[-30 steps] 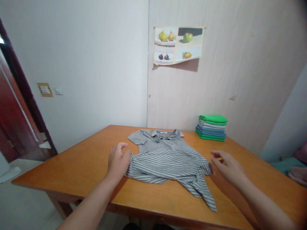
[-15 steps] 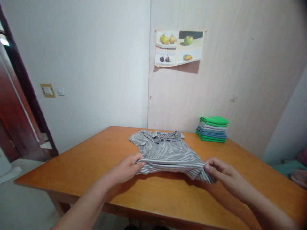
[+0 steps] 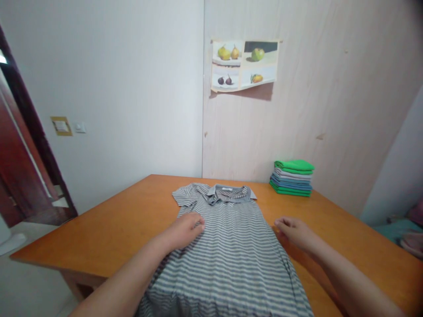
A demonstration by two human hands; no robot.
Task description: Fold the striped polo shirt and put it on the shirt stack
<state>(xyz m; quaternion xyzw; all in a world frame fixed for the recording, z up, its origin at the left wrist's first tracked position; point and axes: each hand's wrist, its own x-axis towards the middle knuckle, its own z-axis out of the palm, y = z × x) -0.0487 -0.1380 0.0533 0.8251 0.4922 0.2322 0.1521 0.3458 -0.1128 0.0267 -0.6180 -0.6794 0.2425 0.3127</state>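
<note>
A grey and white striped polo shirt [image 3: 231, 246] lies flat on the orange wooden table [image 3: 109, 229], collar at the far end and hem hanging over the near edge. My left hand [image 3: 185, 230] rests on the shirt's left side below the sleeve, fingers curled and pinched into the fabric. At the shirt's right edge my right hand [image 3: 292, 231] has its fingers closed on the side seam. Both forearms reach in from the bottom of the view.
A stack of folded green, blue and grey clothes [image 3: 292, 177] sits at the table's far right, by the wood-panel wall. A fruit poster [image 3: 244, 65] hangs above. A dark red door [image 3: 20, 167] stands at the left. Bedding shows at the far right.
The bunched lower half of the shirt has been lifted by both hands and pulled toward me. It now lies stretched out flat over the near table edge.
</note>
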